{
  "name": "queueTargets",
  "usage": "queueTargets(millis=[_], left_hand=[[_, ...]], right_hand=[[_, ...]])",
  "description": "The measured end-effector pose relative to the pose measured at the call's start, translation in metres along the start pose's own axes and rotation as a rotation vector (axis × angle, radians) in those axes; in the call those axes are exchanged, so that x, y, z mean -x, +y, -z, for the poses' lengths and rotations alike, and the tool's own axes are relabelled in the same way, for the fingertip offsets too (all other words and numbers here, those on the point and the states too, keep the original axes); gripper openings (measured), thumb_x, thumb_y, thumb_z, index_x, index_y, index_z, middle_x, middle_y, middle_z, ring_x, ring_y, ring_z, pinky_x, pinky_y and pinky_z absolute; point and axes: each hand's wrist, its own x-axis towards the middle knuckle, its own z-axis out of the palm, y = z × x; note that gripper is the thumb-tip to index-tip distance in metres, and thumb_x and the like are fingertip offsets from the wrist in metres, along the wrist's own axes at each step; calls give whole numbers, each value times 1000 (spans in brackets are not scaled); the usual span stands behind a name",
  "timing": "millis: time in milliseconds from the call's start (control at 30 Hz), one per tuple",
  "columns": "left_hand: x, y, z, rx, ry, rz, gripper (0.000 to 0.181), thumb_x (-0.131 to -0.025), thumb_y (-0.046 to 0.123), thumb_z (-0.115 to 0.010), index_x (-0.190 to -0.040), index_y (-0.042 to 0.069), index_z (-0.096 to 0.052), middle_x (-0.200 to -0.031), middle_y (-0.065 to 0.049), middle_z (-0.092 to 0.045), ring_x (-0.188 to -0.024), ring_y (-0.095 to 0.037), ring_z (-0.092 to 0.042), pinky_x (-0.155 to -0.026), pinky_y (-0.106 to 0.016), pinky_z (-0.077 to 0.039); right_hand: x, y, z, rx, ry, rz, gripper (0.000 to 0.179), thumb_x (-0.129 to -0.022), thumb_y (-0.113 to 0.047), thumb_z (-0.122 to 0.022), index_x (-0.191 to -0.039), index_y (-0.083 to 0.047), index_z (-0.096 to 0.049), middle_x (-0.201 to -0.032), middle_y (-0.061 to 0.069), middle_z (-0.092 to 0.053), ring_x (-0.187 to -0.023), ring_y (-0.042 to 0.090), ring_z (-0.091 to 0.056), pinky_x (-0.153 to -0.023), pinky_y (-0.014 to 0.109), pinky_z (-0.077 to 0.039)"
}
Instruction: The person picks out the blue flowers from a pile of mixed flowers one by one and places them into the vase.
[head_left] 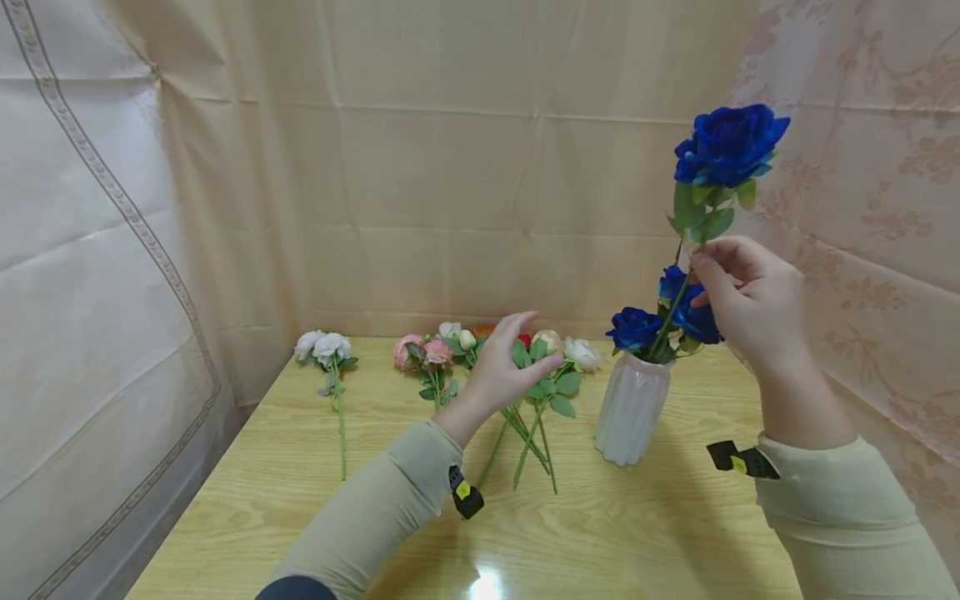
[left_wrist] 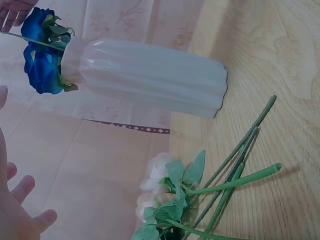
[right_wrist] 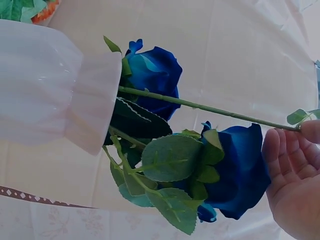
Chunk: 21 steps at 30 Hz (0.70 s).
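My right hand [head_left: 757, 304] pinches the green stem [right_wrist: 210, 109] of a tall blue rose [head_left: 729, 146], just below its leaves. The lower end of that stem goes down inside the white fluted vase [head_left: 633, 408]. Other blue roses [head_left: 634, 328] stand low in the vase, their blooms at its rim; one large bloom [right_wrist: 235, 172] is right beside my right fingers in the right wrist view. My left hand [head_left: 501, 367] holds nothing, its fingers spread in the air left of the vase, over the lying flowers. The stem ends inside the vase are hidden.
Several cream and white flowers [head_left: 581, 354] with crossed green stems [head_left: 531, 442] lie left of the vase. Pink flowers [head_left: 437, 352] lie farther left, and a white flower stem [head_left: 342, 425] lies at the table's left. Beige curtains [head_left: 480, 183] hang behind the wooden table [head_left: 255, 508].
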Motion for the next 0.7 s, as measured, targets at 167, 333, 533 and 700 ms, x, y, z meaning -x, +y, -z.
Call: queueTargets(millis=[167, 333, 533, 700], left_hand=[[0, -2, -1, -2, -7, -16, 77, -92, 57, -70, -155, 23, -41, -157, 6, -38, -143, -19, -38, -110, -53, -39], [2, -5, -1, -4, -9, -25, 76, -93, 59, -67, -155, 23, -41, -157, 6, -38, -142, -20, -39, -110, -53, -39], [4, -9, -1, -3, -12, -7, 76, -93, 59, -68, -155, 24, -42, -158, 5, -38, -142, -20, -40, -110, -54, -39], [5, -11, -2, -9, -21, 2, 75, -93, 59, -68, -155, 26, -42, -159, 4, -37, -141, -21, -40, -109, -55, -40]], right_hand=[[4, 1, -4, 38, -7, 24, 25, -104, -26, -61, -111, -5, -72, -89, -8, -68, -64, 4, -64, -58, 12, -51], [8, 3, -11, 41, 14, 101, 20, -101, -20, -64, -104, -2, -74, -82, -7, -68, -56, 0, -62, -54, 11, -49], [11, 6, -18, 125, 50, 260, 15, -98, -12, -67, -95, 0, -75, -76, 6, -70, -55, -6, -54, -54, 7, -43], [15, 8, -22, 193, 39, 327, 12, -96, -10, -68, -91, -1, -75, -73, 3, -68, -59, 1, -48, -57, 12, -37]])
